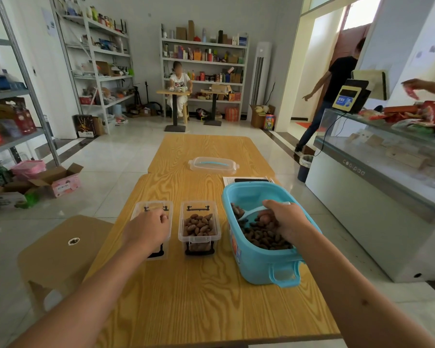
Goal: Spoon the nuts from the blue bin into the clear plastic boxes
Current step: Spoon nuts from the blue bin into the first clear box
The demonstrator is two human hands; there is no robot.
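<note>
Room: white tile floor (106,156), metal shelves (204,61) packed with boxes along the left and back walls, a glass display counter (377,172) on your right. One person sits at a small table at the back, another walks by the doorway on the right.

Your wooden desk (201,292) runs straight ahead, with a second desk (206,146) butted against its far end. The front edge is close to you; the near half of the top is bare wood, with open room between your forearms. A brown stool (60,249) sits just off the left edge.

The blue bin (259,262) is at the right of the desk, near its right edge, roughly half full of brown nuts (261,237). Your right hand (286,222) is inside it, fingers curled around a pale scoop (251,212) dug into the nuts.

Its clear lid (213,165) with a blue handle lies on the far desk, well apart.

Two clear boxes are left of the bin, side by side. The middle box (199,228) is nearly full of nuts. The left box (158,209) is gripped at its rim by your left hand (146,228); contents hidden by the hand, cannot tell.
</note>
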